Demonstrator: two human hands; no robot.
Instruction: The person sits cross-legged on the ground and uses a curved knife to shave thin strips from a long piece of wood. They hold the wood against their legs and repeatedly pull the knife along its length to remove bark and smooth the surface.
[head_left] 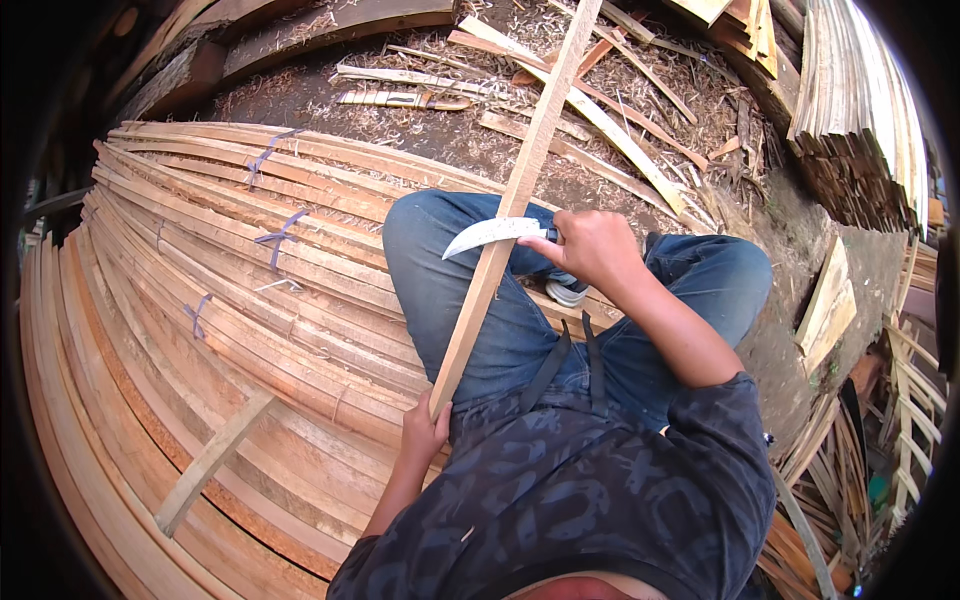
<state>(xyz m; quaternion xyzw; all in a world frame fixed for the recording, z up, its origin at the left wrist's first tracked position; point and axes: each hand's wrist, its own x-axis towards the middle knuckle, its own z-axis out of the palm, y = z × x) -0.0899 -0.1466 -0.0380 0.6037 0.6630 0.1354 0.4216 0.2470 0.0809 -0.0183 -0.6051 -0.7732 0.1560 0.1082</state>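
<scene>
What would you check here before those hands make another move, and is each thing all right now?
1. Knife held securely: ok, the right hand is closed around its handle end.
2. Wooden strip held: ok, the left hand grips its near end.
3. Left hand away from the cutting edge: ok, it sits well down the strip from the knife.
4. Knife clear of the left leg: cannot tell; it appears over the jeans, but this view hides the height between.
5. Hands protected: not ok, both are bare.
</scene>
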